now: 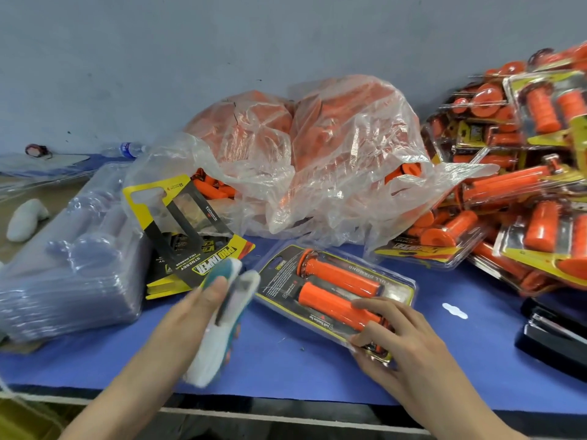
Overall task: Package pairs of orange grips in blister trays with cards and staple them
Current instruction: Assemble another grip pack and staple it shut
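L hand: nearest, L of centre; thumb on top, fingers wrapped round white/teal stapler. Motion-blurred, so can't tell if nose is gaping or closed.
R hand: fingers bent and spread over near end of blister pack, thumb at near edge; clamped on it, pinning it to blue table.
Step in hand (judged): stapling. Pack looks filled and closed; stapler near it, not touching.
How to do well: keep R hand pinning near end so shell halves and card don't slip; slide stapler nose over flat rim only, clear of moulded bulges; go through both plastic layers + card; press square, not skewed; keep fingertips off the bite line. Corners first prob. best.
Risk: staple on curved part would crumple or miss card; pack may pivot on mat if held at one end only.
Pack, look: clear shell, lying diagonal at centre, just R of stapler. Two orange grips side by side inside, ribbed, flange at far-L ends. Printed card behind, black w/ yellow border.
Scrap: small white scrap on table, R of pack.
R edge: black tool, maybe 2nd stapler; can't tell.
L side: stack of clear trays; loose cards leaning beside it.
Behind: crinkled plastic bags of orange grips, vs. wall.
Far R: heap of finished packs.
Far L: water bottle lying by wall.
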Tool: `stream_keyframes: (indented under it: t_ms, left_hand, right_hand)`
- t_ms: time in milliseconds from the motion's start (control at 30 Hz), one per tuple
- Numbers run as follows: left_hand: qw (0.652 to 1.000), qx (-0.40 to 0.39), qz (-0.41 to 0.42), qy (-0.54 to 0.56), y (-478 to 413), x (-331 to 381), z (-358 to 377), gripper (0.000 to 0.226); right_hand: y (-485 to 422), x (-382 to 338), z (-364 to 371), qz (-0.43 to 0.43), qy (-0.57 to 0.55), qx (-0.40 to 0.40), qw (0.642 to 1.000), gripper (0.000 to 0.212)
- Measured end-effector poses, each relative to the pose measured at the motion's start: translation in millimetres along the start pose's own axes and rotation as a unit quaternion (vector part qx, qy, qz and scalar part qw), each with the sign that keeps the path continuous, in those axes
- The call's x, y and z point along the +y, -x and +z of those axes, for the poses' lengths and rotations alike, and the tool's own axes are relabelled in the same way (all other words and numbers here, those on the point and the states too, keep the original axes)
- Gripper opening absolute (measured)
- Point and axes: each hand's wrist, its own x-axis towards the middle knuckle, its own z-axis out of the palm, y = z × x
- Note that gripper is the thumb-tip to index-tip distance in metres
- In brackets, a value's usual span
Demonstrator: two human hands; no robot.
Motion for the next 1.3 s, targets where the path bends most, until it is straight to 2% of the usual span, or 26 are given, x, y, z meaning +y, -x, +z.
stream_keyframes:
  t_ms: [33,67,133,200,267,467,700,767,867,900,1033,1200,1300]
  left_hand:
    - [0.998,-0.033,-0.043,0.018,3,-1,2,0.029]
    - [0.992,-0.081,-0.094,0.007,8,-3,5,0.035]
    - [0.962,-0.200,-0.187,-0.027,19,-7,14,0.061]
    - [0.923,-0.312,-0.215,-0.063,34,-10,18,0.073]
    - [0.899,-0.375,-0.217,-0.071,40,-7,27,0.076]
    - [0.917,-0.353,-0.188,0.008,45,0,60,0.068]
    - [0.921,-0.338,-0.193,0.014,43,2,76,0.065]
    - [0.923,-0.333,-0.193,0.008,44,2,78,0.064]
    - [0.924,-0.328,-0.197,0.005,44,2,80,0.061]
    - [0.923,-0.328,-0.200,0.003,44,2,80,0.061]
    - [0.921,-0.330,-0.205,-0.010,42,4,80,0.061]
    - [0.925,-0.320,-0.207,0.000,40,1,84,0.056]
    - [0.922,-0.324,-0.214,0.004,40,0,82,0.059]
  right_hand:
    - [0,0,0,0.004,0.000,0.001,1.000,0.013]
    - [0,-1,-1,0.008,-0.001,0.002,1.000,0.014]
    - [0,-1,-1,0.016,-0.004,0.004,1.000,0.017]
    - [-1,-1,-1,0.021,-0.001,0.002,1.000,0.018]
    - [-1,-1,-1,0.025,0.001,-0.002,1.000,0.018]
    - [2,2,1,0.009,0.000,-0.006,1.000,0.012]
    - [4,4,-1,0.000,-0.021,-0.033,0.999,0.014]
    - [4,4,-1,0.010,-0.020,-0.038,0.999,0.021]
    - [2,0,4,0.010,0.040,-0.049,0.998,0.051]
    - [1,-1,6,0.008,0.056,-0.046,0.997,0.055]
    - [-2,-1,10,0.009,0.073,-0.023,0.997,0.055]
    - [-4,0,9,-0.017,0.084,-0.010,0.996,0.044]
    - [-3,-1,9,-0.009,0.087,-0.016,0.996,0.048]
